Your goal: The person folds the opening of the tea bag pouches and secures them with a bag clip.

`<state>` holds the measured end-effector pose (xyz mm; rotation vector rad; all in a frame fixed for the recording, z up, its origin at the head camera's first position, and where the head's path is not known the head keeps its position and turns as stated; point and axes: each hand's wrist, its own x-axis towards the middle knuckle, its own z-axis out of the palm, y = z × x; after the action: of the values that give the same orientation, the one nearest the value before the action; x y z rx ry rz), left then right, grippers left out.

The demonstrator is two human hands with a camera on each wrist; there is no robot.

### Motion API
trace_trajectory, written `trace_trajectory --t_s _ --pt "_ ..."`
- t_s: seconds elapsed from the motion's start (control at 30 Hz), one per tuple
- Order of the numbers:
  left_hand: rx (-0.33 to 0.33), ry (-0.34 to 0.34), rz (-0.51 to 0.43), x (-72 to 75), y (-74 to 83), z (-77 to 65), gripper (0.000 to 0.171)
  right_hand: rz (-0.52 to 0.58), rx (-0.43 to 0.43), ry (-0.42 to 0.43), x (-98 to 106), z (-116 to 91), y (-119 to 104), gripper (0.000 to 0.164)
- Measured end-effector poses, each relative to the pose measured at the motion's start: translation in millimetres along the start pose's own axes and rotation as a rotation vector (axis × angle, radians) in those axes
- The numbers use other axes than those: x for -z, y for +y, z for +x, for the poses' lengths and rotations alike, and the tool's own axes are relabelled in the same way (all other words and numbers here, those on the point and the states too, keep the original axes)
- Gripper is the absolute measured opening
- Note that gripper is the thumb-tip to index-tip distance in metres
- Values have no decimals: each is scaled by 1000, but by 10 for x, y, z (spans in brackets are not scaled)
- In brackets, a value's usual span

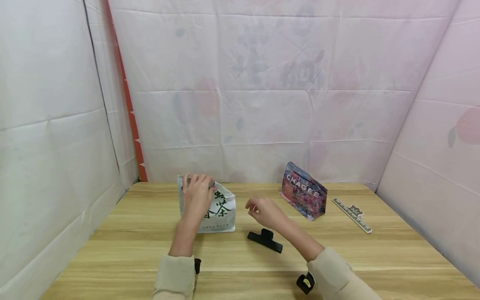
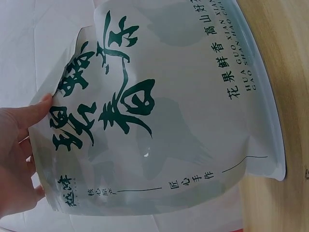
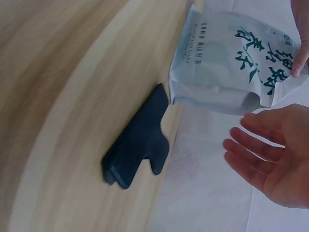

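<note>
A pale tea bag (image 1: 221,223) with dark green Chinese characters stands upright on the table. My left hand (image 1: 196,195) grips its top edge; in the left wrist view the thumb presses the front while the other fingers (image 2: 29,159) go behind. One upper corner of the bag is folded over, seen in the right wrist view. My right hand (image 1: 267,211) hovers to the right of the bag, its fingers (image 3: 246,145) loosely bent with nothing in them. Below that hand, a black bag clip (image 1: 265,240) lies on the wood.
A colourful CHAGEE bag (image 1: 304,191) stands at the back right. Beside it lies a long, flat, patterned bar (image 1: 352,214) with an animal-shaped piece at its middle. White printed sheets (image 1: 262,125) enclose the wooden table (image 1: 232,271) at the back and sides.
</note>
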<state>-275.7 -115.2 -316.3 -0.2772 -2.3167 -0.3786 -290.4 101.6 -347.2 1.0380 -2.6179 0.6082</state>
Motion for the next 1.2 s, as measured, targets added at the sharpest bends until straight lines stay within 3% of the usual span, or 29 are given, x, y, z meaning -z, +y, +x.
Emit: trace_trajectory --t_s 0.3,0.73,1.2 --pt "-7 4 0 -15 1 -12 19 -122 -20 -194 5 -203 104 11" --pt "6 -4 -3 7 1 -9 19 -136 -285 -418 -40 -314 188 16" --pt "-11 25 -6 -2 3 -9 19 -55 -273 -420 -49 -317 214 15"
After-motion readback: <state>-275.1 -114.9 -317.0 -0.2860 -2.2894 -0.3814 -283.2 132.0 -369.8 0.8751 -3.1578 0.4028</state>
